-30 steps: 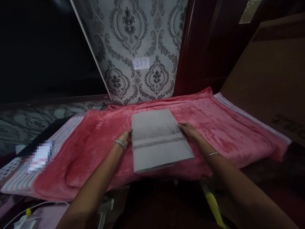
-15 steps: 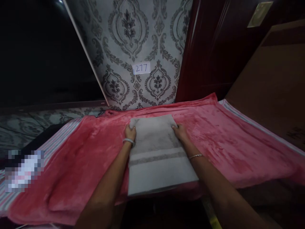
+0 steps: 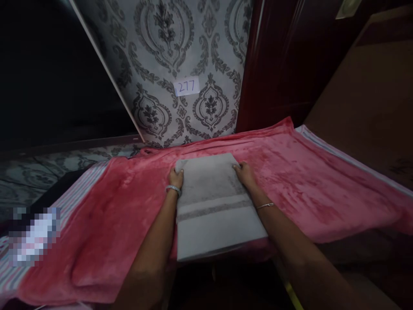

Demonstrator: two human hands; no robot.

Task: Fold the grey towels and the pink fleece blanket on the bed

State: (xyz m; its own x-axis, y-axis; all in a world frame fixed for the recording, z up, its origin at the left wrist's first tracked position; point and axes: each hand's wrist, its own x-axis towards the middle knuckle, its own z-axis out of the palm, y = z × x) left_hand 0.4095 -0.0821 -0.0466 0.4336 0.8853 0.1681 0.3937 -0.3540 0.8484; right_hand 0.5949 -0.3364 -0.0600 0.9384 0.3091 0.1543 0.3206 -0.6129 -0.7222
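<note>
Left hand [image 3: 176, 177] and right hand [image 3: 245, 174] are pinching the far corners of the towel [image 3: 213, 206]; its long axis is running back between both arms.

Pink blanket [image 3: 306, 181] (over striped sheet [image 3: 75, 193]) carries folded grey towel [image 3: 213, 202].

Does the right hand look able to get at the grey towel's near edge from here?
Probably yes. The right hand sits at the far right corner of the grey towel, which lies on the pink blanket with nothing over its near edge.
</note>
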